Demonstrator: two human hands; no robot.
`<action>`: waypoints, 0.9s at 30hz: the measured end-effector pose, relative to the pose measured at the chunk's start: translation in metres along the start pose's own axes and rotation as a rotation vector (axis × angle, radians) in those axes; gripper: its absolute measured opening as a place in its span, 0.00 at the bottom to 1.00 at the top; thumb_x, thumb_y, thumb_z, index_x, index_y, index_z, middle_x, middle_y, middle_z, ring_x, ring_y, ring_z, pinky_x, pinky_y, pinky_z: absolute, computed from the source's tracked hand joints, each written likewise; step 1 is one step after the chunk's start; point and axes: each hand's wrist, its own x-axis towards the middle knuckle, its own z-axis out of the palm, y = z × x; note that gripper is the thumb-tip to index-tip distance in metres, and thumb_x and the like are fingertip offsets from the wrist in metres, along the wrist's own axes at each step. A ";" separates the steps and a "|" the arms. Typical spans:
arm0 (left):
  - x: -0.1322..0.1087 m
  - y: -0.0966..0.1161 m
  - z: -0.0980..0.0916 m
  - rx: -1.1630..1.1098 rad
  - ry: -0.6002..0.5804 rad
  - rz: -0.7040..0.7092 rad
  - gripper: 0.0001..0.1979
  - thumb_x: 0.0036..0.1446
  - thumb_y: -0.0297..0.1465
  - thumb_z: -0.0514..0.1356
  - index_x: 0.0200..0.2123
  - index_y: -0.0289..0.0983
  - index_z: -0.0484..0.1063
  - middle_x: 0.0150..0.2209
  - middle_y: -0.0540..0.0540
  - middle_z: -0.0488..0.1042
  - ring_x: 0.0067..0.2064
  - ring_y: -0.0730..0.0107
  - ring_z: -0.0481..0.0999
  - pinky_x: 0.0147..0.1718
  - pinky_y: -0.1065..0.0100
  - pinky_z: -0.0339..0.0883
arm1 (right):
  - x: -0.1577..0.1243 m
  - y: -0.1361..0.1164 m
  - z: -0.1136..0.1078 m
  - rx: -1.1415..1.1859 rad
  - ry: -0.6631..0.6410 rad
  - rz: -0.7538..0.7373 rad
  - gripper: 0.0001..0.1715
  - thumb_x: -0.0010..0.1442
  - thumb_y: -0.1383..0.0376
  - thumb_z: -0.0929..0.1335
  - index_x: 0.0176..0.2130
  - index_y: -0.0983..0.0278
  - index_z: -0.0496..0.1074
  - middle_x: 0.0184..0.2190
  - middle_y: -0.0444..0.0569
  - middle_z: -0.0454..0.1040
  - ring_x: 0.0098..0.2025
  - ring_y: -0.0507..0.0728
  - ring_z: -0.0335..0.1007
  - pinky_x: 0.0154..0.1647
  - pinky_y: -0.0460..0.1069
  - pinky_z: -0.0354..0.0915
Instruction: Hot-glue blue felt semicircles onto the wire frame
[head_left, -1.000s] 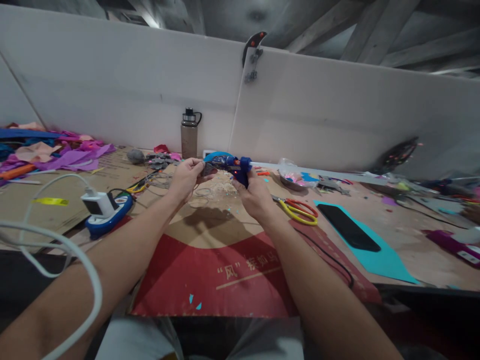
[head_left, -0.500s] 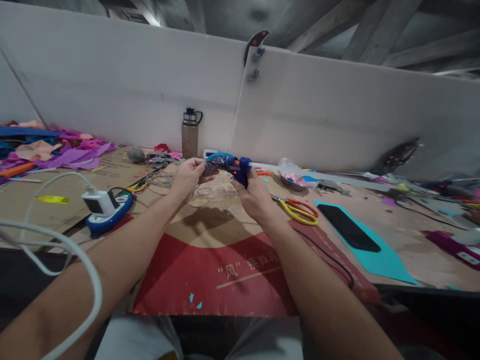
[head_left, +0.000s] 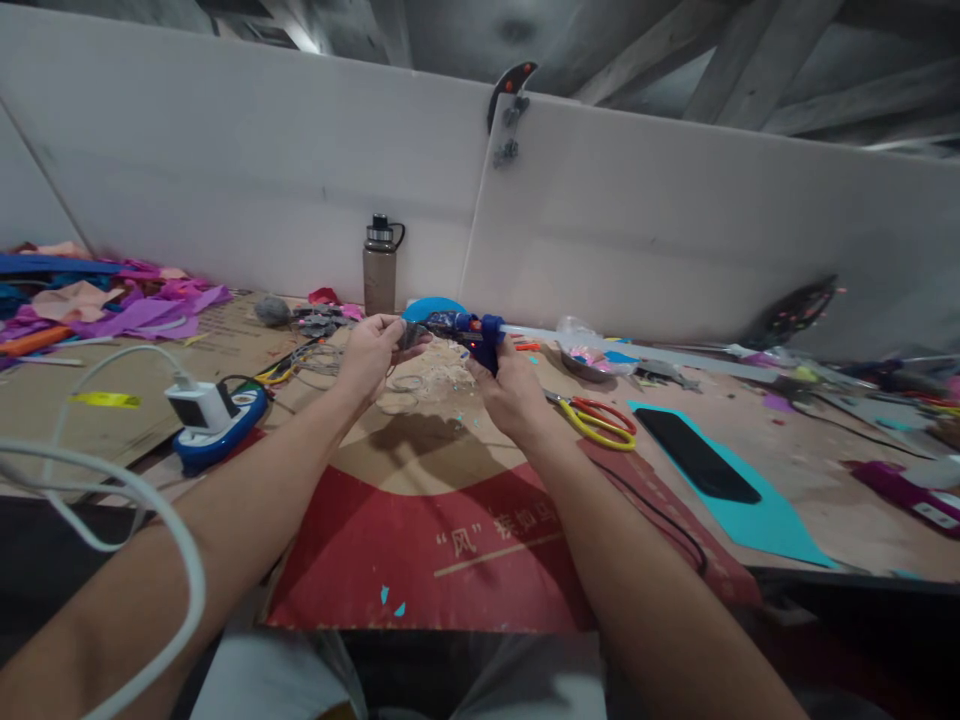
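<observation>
Left hand (head_left: pixel 373 357), mine: pinching a small grey piece (head_left: pixel 409 335) between thumb and fingers, above red-and-tan cardboard (head_left: pixel 420 560). Right hand (head_left: pixel 512 390): wrapped round a blue glue gun (head_left: pixel 489 338), front end near the piece. Work seems under way, piece not yet set down; I cannot make out gun tip or any glue.

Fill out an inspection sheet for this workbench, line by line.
Surface: red-and-brown cardboard on the table, littered with small scraps.
Things in hand: a blue tool, apparently a glue gun, and a small dark grey piece.
Clutter: scissors and a black phone on the right; coloured scraps on the far left.
Hands: left hand pinches the grey piece; right hand grips the tool.
Cables: white cable loops across the left forearm in view; black cable beside the right forearm.
Surroundings: upright bottle by white panels.
</observation>
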 end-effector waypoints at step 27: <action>0.000 0.000 -0.005 0.408 0.216 0.209 0.08 0.50 0.34 0.60 0.31 0.35 0.73 0.26 0.49 0.71 0.25 0.75 0.68 0.25 0.71 0.69 | 0.005 0.041 0.009 -0.112 -0.175 0.490 0.13 0.48 0.61 0.68 0.20 0.61 0.61 0.18 0.49 0.66 0.31 0.60 0.67 0.35 0.54 0.62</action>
